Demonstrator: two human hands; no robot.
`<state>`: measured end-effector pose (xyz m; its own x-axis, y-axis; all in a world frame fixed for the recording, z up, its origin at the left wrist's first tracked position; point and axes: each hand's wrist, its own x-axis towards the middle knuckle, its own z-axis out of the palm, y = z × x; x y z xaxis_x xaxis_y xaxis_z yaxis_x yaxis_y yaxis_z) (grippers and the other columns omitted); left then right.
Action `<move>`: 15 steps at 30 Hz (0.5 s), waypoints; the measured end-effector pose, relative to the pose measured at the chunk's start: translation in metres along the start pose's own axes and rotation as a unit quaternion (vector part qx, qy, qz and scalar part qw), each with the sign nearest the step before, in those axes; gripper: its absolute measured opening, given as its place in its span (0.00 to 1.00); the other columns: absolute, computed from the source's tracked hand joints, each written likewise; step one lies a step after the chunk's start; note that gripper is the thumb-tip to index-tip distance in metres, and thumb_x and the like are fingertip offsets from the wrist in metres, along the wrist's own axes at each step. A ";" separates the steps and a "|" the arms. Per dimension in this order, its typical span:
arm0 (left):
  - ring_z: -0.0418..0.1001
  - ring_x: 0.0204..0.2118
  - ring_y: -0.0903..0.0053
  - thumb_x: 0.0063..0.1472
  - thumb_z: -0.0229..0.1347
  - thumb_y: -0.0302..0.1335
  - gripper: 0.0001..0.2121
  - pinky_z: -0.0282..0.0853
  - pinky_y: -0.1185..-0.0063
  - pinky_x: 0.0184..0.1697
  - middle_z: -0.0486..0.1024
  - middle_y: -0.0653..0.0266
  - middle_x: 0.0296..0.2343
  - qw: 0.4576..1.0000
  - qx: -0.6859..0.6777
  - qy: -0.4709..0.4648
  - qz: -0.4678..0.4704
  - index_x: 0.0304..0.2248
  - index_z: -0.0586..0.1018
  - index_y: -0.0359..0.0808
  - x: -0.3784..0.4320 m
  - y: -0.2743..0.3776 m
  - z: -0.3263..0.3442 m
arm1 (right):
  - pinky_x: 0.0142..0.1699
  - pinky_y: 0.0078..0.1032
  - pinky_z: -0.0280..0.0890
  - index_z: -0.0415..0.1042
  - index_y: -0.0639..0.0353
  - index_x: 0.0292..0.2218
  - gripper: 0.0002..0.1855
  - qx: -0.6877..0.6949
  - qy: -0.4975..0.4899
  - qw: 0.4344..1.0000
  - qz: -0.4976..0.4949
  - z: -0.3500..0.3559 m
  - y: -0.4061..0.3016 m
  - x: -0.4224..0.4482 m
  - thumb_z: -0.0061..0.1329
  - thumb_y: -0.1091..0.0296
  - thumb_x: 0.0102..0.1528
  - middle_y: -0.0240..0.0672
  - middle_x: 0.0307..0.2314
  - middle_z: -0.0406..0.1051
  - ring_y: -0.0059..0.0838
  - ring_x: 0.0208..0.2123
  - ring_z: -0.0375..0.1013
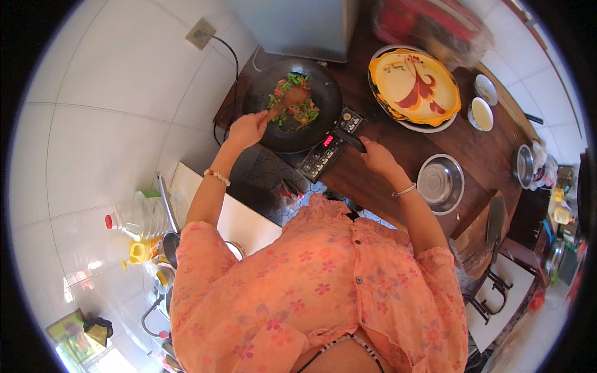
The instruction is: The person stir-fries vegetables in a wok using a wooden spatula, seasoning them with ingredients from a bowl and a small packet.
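Note:
My left hand (247, 129) is closed around the handle of a brown wooden spatula (293, 97), its blade resting among the food in a dark wok (322, 88). Cut green vegetables (305, 114) with red and orange pieces lie around the blade. The black wok handle (350, 140) is gripped at its end by my right hand (380, 157). The wok sits on an induction cooker (331, 144), whose red display is lit. A bead bracelet is on my left wrist, a metal bangle on my right.
Right of the wok are a yellow patterned plate (415, 88), two small bowls (480, 114) (486, 89) and a steel bowl (440, 184). A cleaver (495, 219) lies on a wooden chopping board (475, 247). A power cord (235, 60) runs down beside the wok; a plastic jug (144, 221) stands at left.

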<state>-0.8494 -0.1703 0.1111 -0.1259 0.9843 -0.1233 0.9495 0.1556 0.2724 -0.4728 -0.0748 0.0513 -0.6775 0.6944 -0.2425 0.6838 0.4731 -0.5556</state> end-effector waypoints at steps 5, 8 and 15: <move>0.71 0.33 0.54 0.56 0.44 0.33 0.19 0.67 0.65 0.37 0.73 0.46 0.30 0.994 -0.015 0.057 -0.093 0.45 0.68 0.31 0.017 -0.005 0.030 | 0.44 0.39 0.61 0.56 0.60 0.49 0.28 0.009 -0.018 1.000 0.002 -0.004 -0.008 0.001 0.45 0.71 0.46 0.52 0.35 0.67 0.49 0.39 0.66; 0.71 0.31 0.57 0.56 0.44 0.32 0.17 0.66 0.67 0.35 0.73 0.48 0.28 0.986 -0.071 -0.046 -0.144 0.43 0.70 0.31 0.014 0.005 0.037 | 0.43 0.39 0.62 0.56 0.61 0.49 0.27 -0.006 -0.007 1.000 -0.006 -0.002 -0.001 0.000 0.45 0.70 0.47 0.51 0.35 0.67 0.48 0.39 0.67; 0.70 0.23 0.76 0.53 0.49 0.33 0.12 0.63 0.75 0.27 0.71 0.58 0.18 0.973 -0.124 -0.134 -0.138 0.33 0.76 0.35 -0.043 -0.019 -0.065 | 0.43 0.39 0.62 0.56 0.59 0.49 0.26 0.007 -0.009 1.000 -0.005 0.002 0.007 0.002 0.46 0.69 0.48 0.51 0.35 0.67 0.48 0.39 0.67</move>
<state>-0.8807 -0.2098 0.1731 -0.2554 0.8504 -0.4599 0.7877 0.4589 0.4111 -0.4702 -0.0713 0.0452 -0.6895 0.6798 -0.2498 0.6725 0.4731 -0.5691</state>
